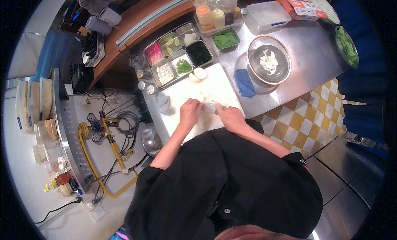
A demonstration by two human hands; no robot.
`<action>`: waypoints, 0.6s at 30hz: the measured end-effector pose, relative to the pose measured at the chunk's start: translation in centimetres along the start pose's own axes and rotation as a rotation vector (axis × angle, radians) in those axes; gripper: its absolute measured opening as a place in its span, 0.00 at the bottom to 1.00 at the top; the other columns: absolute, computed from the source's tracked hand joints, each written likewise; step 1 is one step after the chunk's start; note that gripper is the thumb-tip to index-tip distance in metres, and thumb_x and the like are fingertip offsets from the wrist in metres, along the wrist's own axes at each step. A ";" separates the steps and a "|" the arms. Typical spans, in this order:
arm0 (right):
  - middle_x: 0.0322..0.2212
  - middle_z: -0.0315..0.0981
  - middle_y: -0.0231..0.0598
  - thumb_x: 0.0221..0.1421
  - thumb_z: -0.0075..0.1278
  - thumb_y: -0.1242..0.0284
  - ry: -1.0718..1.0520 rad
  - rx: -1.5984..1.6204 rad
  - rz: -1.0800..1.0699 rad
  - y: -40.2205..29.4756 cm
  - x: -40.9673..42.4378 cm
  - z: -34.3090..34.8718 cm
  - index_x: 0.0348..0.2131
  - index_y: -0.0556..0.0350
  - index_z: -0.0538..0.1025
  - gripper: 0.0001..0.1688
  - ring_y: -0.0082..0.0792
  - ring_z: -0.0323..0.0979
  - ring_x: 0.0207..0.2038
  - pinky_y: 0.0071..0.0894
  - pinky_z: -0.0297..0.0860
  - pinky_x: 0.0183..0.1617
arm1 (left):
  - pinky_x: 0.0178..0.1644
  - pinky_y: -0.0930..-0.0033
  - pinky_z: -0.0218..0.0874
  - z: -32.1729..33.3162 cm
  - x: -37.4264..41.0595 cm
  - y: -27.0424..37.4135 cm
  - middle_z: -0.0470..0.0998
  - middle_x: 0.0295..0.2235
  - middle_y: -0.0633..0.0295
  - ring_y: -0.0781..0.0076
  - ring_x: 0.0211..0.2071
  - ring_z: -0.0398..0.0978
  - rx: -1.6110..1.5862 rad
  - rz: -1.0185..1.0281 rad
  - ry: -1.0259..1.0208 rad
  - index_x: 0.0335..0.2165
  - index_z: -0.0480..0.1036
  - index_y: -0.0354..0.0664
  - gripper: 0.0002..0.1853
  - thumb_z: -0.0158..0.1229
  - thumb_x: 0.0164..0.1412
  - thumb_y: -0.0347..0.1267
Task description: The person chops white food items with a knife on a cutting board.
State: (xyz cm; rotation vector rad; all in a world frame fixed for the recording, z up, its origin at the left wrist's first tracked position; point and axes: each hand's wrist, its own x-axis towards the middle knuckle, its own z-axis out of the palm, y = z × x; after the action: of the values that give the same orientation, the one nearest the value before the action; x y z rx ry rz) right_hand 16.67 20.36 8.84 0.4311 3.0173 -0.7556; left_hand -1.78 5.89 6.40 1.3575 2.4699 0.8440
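Observation:
My right hand (230, 116) grips a knife, whose short stretch of blade (210, 108) points left across the white cutting board (221, 75). At the blade's far end are the bent fingers of my left hand (190, 111); whether they pinch a small piece is hidden. Pale cut pieces (206, 95), apparently onion, lie on the board just beyond both hands. Two peeled, pale onion pieces (198, 75) rest at the board's far edge. Right of the board, a clear bowl (253, 71) holds several white, petal-like pieces (269, 62).
A sectioned metal tray (170, 56) with chopped scallion, lime wedges and other toppings borders the board. Blue cloth (245, 82) lies on the steel counter (313, 51); a grey cloth (165, 104) sits on the board's left. Behind stand squeeze bottles (204, 17) and a lidded plastic container (268, 15).

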 end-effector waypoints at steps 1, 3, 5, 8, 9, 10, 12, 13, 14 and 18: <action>0.25 0.80 0.53 0.61 0.50 0.77 -0.004 -0.004 0.012 -0.3 -0.2 -0.9 0.47 0.61 0.69 0.15 0.57 0.82 0.31 0.56 0.75 0.32 | 0.34 0.52 0.72 0.0 0.1 -0.4 0.80 0.28 0.51 0.48 0.28 0.80 0.011 -0.011 0.024 0.28 0.81 0.37 0.07 0.70 0.59 0.30; 0.25 0.80 0.53 0.60 0.49 0.78 -0.024 -0.023 0.056 -0.6 -0.7 -2.6 0.47 0.61 0.69 0.14 0.57 0.83 0.31 0.55 0.75 0.32 | 0.34 0.50 0.72 -0.2 0.5 -1.3 0.80 0.27 0.51 0.46 0.29 0.80 0.028 -0.029 0.070 0.28 0.82 0.38 0.07 0.69 0.60 0.30; 0.25 0.81 0.54 0.60 0.49 0.78 -0.058 -0.046 0.113 -0.3 -1.9 -3.9 0.46 0.61 0.68 0.14 0.58 0.83 0.30 0.55 0.76 0.32 | 0.33 0.54 0.71 -0.6 0.8 -2.5 0.80 0.26 0.52 0.52 0.27 0.80 0.073 -0.025 0.131 0.28 0.82 0.37 0.07 0.71 0.58 0.30; 0.24 0.81 0.54 0.58 0.50 0.80 -0.100 -0.129 0.240 -0.2 -3.6 -7.8 0.46 0.61 0.68 0.15 0.58 0.83 0.29 0.56 0.76 0.31 | 0.32 0.57 0.72 -1.9 1.6 -4.1 0.81 0.26 0.53 0.55 0.26 0.81 0.096 -0.074 0.137 0.29 0.83 0.37 0.07 0.73 0.57 0.30; 0.24 0.81 0.54 0.57 0.50 0.80 -0.091 -0.143 0.231 0.4 -4.0 -8.1 0.46 0.61 0.68 0.16 0.57 0.83 0.29 0.57 0.76 0.31 | 0.32 0.58 0.72 -2.3 2.1 -3.9 0.82 0.26 0.52 0.55 0.26 0.82 0.089 -0.097 0.122 0.29 0.83 0.37 0.08 0.74 0.57 0.30; 0.24 0.81 0.53 0.57 0.51 0.80 -0.083 -0.158 0.221 1.1 -4.4 -8.3 0.46 0.62 0.68 0.17 0.57 0.83 0.29 0.57 0.76 0.31 | 0.33 0.61 0.73 -2.5 2.6 -3.8 0.83 0.27 0.53 0.61 0.26 0.82 0.015 -0.141 0.075 0.30 0.84 0.36 0.08 0.74 0.57 0.31; 0.23 0.81 0.52 0.54 0.54 0.81 -0.024 -0.159 0.185 1.5 -4.0 -8.0 0.46 0.62 0.68 0.19 0.55 0.84 0.28 0.56 0.76 0.30 | 0.33 0.64 0.73 -2.3 3.3 -2.7 0.83 0.27 0.54 0.65 0.25 0.81 -0.248 -0.127 -0.027 0.30 0.84 0.36 0.08 0.74 0.57 0.31; 0.22 0.81 0.52 0.54 0.54 0.81 -0.025 -0.163 0.185 1.3 -3.9 -7.7 0.46 0.62 0.68 0.19 0.55 0.84 0.28 0.56 0.76 0.30 | 0.33 0.65 0.73 -2.1 3.5 -2.1 0.84 0.27 0.54 0.67 0.25 0.81 -0.378 -0.118 -0.077 0.30 0.84 0.35 0.08 0.74 0.57 0.30; 0.22 0.81 0.52 0.54 0.54 0.81 -0.027 -0.167 0.186 0.8 -3.6 -7.2 0.46 0.62 0.68 0.19 0.55 0.84 0.28 0.56 0.76 0.31 | 0.33 0.68 0.72 -2.0 3.3 -1.3 0.84 0.27 0.55 0.71 0.25 0.80 -0.364 -0.113 -0.163 0.30 0.84 0.35 0.08 0.73 0.57 0.30; 0.22 0.81 0.52 0.55 0.53 0.81 -0.050 -0.159 0.191 -0.8 -2.5 -6.8 0.45 0.61 0.69 0.17 0.54 0.84 0.28 0.55 0.76 0.31 | 0.33 0.66 0.73 -0.9 3.1 -0.3 0.83 0.27 0.53 0.68 0.25 0.80 -0.239 -0.107 -0.222 0.30 0.84 0.35 0.07 0.72 0.56 0.29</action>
State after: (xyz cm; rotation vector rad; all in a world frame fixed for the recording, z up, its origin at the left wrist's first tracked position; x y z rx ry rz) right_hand 19.27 22.18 15.40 0.6716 2.9060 -0.5030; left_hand -4.18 7.96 7.27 1.1583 2.1736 0.8787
